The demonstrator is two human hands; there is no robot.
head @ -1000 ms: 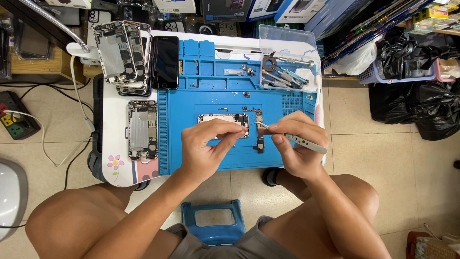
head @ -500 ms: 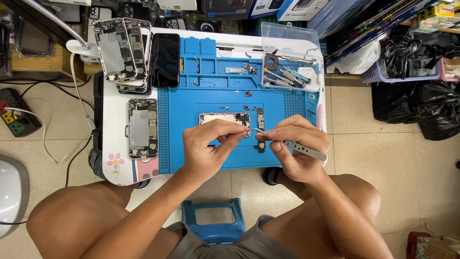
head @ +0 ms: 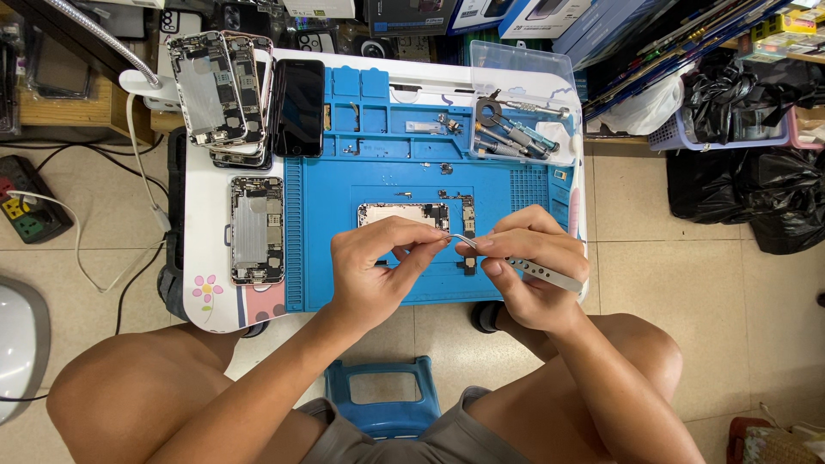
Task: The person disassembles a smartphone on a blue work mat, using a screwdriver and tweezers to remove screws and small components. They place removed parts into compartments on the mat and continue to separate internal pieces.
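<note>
Landmark: blue mat [head: 516,193]. Dark phone screen [head: 298,107], black rectangle, lies just off the mat's top-left corner. Blue-and-white boxes [head: 537,15] stacked behind the mat's far edge. Clear plastic box [head: 522,103] of tools sits on the mat's top-right corner.

Two hands [head: 378,266] — one tweezers [head: 524,265] — one stool [head: 384,397].

Single head-worn view, looking almost straight down from above the seated person. Blue work mat [head: 387,185] on a small white table [head: 202,223] fills the upper centre; both hands meet at frame centre, knees at 7 and 5 o'clock, tiled floor all around. Moderate distance: whole table fits. No second view to overlap with.
</note>
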